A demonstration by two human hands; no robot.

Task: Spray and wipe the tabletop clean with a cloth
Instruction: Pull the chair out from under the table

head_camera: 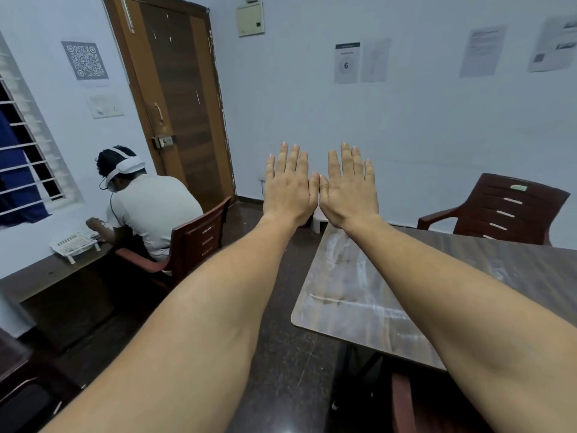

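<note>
Both arms reach straight out, the left hand (288,190) and right hand (349,190) held up side by side with backs to the camera, thumbs touching, fingers spread flat, so each grip is open and holds nothing. Below the right forearm lies the counter (349,307), its wood-grain top streaked with pale smears near the rounded corner; no cloth or spray bottle shows on it. A dark plastic chair (499,210) stands at its far side, and another person (150,207) sits at a separate desk, back turned.
</note>
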